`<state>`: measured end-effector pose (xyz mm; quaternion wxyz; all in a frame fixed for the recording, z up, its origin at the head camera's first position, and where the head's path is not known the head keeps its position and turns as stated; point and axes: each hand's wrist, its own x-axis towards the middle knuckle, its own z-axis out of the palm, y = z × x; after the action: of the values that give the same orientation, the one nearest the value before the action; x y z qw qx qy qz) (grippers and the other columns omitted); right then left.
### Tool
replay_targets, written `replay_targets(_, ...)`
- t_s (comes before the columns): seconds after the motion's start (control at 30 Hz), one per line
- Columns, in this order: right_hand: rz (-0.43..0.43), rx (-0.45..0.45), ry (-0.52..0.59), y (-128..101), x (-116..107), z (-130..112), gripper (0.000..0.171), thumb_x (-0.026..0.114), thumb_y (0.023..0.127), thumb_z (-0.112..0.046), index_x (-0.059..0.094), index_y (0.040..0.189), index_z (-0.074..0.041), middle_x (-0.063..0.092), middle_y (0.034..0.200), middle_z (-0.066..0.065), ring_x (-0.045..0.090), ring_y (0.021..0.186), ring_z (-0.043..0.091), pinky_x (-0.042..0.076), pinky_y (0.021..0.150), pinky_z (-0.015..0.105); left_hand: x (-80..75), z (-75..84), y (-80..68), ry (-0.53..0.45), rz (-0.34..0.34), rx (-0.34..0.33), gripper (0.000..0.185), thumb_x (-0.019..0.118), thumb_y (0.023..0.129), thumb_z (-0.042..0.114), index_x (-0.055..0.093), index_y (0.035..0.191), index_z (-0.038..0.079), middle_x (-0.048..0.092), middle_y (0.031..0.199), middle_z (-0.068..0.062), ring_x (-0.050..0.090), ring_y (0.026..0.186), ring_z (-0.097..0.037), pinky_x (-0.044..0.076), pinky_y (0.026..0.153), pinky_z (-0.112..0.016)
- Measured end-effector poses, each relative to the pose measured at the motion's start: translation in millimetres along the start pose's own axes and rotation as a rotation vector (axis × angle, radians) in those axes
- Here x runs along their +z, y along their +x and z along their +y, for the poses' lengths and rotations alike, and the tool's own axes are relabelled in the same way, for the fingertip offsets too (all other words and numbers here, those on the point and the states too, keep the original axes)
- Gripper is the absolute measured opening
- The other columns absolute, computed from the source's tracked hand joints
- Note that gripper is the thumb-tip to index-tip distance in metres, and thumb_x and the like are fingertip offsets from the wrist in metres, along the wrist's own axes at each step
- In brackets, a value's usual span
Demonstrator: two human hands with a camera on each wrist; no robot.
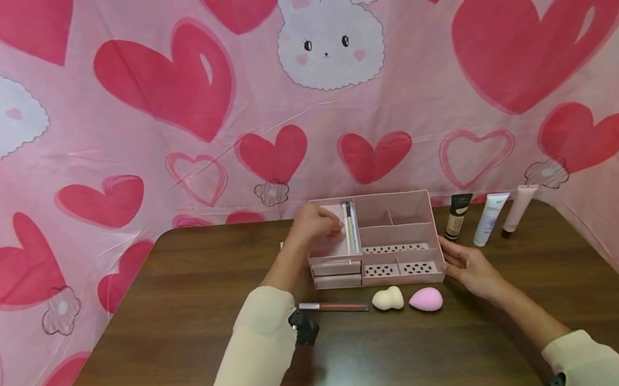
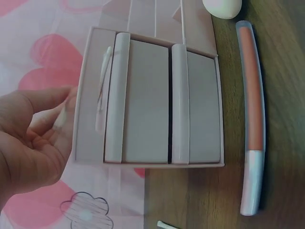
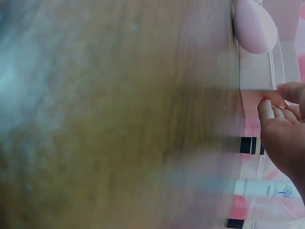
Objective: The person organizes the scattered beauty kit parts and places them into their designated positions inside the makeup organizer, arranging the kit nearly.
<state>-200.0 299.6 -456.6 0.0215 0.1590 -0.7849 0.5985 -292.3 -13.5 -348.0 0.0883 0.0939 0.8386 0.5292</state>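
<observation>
A pink makeup organizer stands on the table, with small drawers at its left front. My left hand is over its left compartment, and the fingers pinch what looks like a white cotton swab, partly hidden and blurred. More cotton swabs lie in that compartment. Slim brushes stand in the narrow slot beside it. My right hand touches the organizer's right side near the front corner with its fingertips. In the right wrist view this hand shows at the right edge, against the side wall.
In front of the organizer lie a lip gloss tube, a cream sponge and a pink sponge. To its right stand a black-topped tube, a white tube and a pink tube. A swab lies on the table.
</observation>
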Motion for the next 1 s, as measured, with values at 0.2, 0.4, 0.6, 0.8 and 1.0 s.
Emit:
replay_targets(0.2, 0.002, 0.0, -0.01, 0.2, -0.7, -0.7, 0.06, 0.047, 0.093, 0.019, 0.02, 0.147, 0.027, 0.021, 0.149, 0.049, 0.045, 0.116, -0.019, 0.046, 0.091, 0.005, -10.2, -9.0, -6.8, -0.063, 0.041, 0.014, 0.022, 0.069, 0.089, 0.002, 0.074, 0.108, -0.009, 0.077, 0.092, -0.022, 0.066, 0.065, -0.007, 0.06, 0.067, -0.023)
replay_targets(0.4, 0.002, 0.026, -0.03, 0.0, -1.0, -0.5, 0.061, 0.048, 0.093, 0.018, 0.021, 0.148, 0.025, 0.022, 0.15, 0.047, 0.045, 0.121, -0.012, 0.046, 0.091, 0.006, -27.9, -15.5, -18.0, -0.074, 0.078, 0.065, 0.023, 0.064, 0.093, 0.002, 0.071, 0.111, -0.011, 0.075, 0.096, -0.022, 0.071, 0.07, -0.014, 0.062, 0.069, -0.032)
replay_targets(0.6, 0.006, 0.045, -0.04, 0.0, -1.8, 0.2, 0.061, 0.049, 0.094, 0.016, 0.022, 0.149, 0.023, 0.023, 0.151, 0.045, 0.045, 0.125, -0.006, 0.047, 0.091, 0.006, -46.3, -27.2, -22.1, -0.004, 0.164, 0.132, 0.024, 0.063, 0.093, 0.002, 0.072, 0.11, -0.012, 0.075, 0.1, -0.028, 0.074, 0.072, -0.018, 0.063, 0.076, -0.042)
replay_targets(0.8, 0.01, 0.021, -0.021, 0.2, -1.9, 0.2, 0.061, 0.05, 0.093, 0.017, 0.022, 0.148, 0.025, 0.023, 0.151, 0.046, 0.045, 0.117, -0.016, 0.047, 0.091, 0.005, -65.1, -49.5, -23.6, 0.008, 0.198, 0.104, 0.023, 0.063, 0.093, 0.003, 0.072, 0.11, -0.011, 0.076, 0.099, -0.028, 0.076, 0.073, -0.019, 0.062, 0.067, -0.03)
replay_targets(1.0, 0.008, 0.04, -0.015, 0.5, -1.3, -0.9, 0.062, 0.05, 0.094, 0.016, 0.022, 0.149, 0.023, 0.023, 0.152, 0.044, 0.045, 0.116, -0.018, 0.046, 0.091, 0.005, -75.3, -80.7, -22.3, -0.031, 0.19, -0.037, 0.026, 0.06, 0.096, 0.003, 0.069, 0.114, -0.013, 0.076, 0.099, -0.026, 0.073, 0.07, -0.015, 0.062, 0.066, -0.031)
